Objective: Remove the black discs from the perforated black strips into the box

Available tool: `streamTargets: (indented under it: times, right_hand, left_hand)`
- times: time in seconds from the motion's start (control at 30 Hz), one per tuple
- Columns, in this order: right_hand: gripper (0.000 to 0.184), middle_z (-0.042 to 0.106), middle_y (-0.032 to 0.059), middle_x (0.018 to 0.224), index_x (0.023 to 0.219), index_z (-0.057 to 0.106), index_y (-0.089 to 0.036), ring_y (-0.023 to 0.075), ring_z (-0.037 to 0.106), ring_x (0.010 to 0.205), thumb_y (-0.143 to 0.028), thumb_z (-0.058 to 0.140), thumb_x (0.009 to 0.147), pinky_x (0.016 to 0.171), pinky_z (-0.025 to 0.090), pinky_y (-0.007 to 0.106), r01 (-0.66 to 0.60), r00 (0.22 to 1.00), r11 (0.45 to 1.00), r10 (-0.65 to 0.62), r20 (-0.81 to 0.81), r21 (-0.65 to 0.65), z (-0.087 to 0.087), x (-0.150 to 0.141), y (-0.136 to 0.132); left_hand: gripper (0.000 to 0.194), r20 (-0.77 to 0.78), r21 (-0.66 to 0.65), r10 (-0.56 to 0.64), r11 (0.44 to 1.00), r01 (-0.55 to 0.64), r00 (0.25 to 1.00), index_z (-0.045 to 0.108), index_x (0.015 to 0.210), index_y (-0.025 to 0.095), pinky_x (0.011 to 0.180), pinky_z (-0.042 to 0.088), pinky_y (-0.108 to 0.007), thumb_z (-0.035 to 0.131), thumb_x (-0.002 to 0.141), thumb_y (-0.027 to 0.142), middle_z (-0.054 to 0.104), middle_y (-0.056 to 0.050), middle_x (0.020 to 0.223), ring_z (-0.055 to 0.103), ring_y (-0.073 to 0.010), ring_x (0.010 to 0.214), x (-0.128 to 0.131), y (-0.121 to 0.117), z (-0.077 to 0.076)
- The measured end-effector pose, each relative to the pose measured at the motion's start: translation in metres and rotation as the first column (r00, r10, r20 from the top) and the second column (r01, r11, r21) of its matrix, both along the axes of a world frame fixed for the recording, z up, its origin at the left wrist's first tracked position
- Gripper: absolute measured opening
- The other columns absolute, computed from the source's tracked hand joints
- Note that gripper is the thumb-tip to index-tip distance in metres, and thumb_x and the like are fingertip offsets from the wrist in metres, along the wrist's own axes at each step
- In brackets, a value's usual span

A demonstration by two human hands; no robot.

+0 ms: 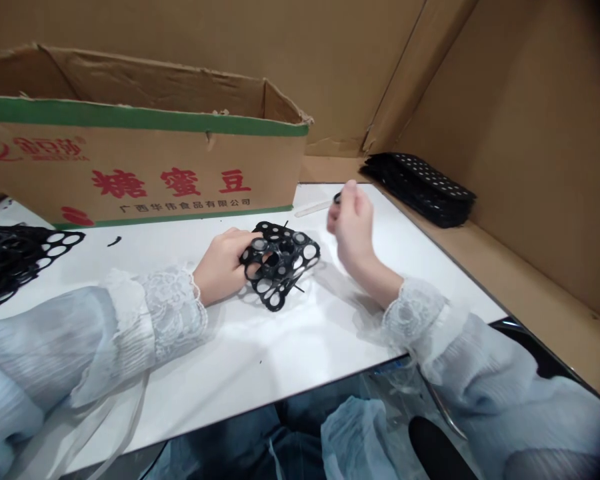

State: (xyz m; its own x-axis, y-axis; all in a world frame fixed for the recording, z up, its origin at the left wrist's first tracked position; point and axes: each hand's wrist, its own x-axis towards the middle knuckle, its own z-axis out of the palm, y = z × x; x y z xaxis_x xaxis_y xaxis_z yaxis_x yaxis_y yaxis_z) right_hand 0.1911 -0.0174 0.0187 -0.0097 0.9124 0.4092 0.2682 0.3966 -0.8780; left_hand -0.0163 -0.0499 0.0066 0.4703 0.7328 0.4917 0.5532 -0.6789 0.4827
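My left hand (225, 263) is closed on the left edge of a black sheet with round holes (283, 270), which sits over the white tabletop. Thin dark strands stick out from its sides, and parts of it overlap. To the right of the sheet and apart from it, my right hand (353, 223) is raised with its fingers pinched together. A small black piece (337, 198) shows at those fingertips; its full shape is hidden. Behind the right hand lies a pale, thin strip (313, 209).
A large cardboard box (180, 160) stands along the back left. More black holed sheets (15, 260) are heaped at the left edge. A stack of black dotted pieces (420, 187) rests by the right cardboard wall (530, 133). A black scrap (115, 241) lies on the white tabletop (220, 373).
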Motion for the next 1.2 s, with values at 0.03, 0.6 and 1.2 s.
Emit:
streamTargets:
  times: [0.03, 0.6, 1.2]
  right_hand:
    - [0.041, 0.03, -0.0027, 0.06, 0.08, 0.034, -0.022, 0.009, 0.032, 0.048, -0.061, 0.021, 0.082, 0.041, 0.022, 0.022, 0.071, 0.996, 0.997, -0.07, -0.064, 0.008, 0.0, 0.003, 0.004]
    - [0.029, 0.052, 0.0008, 0.072, 0.077, 0.047, -0.017, 0.0104, 0.046, 0.067, -0.042, 0.036, 0.086, 0.062, 0.035, 0.023, -0.45, 0.82, 0.89, 0.444, 0.362, -0.072, 0.002, -0.02, -0.03]
    - [0.016, 0.052, -0.0009, 0.072, 0.085, 0.046, -0.019, 0.0087, 0.046, 0.06, -0.035, 0.044, 0.084, 0.059, 0.035, 0.022, -0.401, 0.774, 0.911, 0.281, 0.567, 0.096, -0.006, -0.027, -0.044]
  left_hand:
    - [0.011, -0.012, 0.016, -0.01, 1.0, 0.01, 1.0, 0.054, 0.066, 0.017, 0.068, 0.037, -0.026, 0.044, 0.068, 0.021, 0.055, 0.0, 0.063, 0.047, -0.0151, 0.065, -0.001, 0.0, 0.0]
    - [0.014, -0.231, 0.002, 0.037, 0.999, -0.037, 0.972, 0.055, 0.069, 0.017, 0.067, 0.036, -0.03, 0.042, 0.072, 0.021, 0.055, -0.002, 0.061, 0.048, -0.018, 0.062, 0.002, 0.007, -0.006]
    - [0.026, -0.319, 0.039, -0.079, 0.995, 0.096, 0.945, 0.055, 0.089, 0.014, 0.079, 0.039, -0.034, 0.039, 0.069, 0.011, 0.06, -0.007, 0.084, 0.055, -0.021, 0.082, 0.001, 0.007, -0.004]
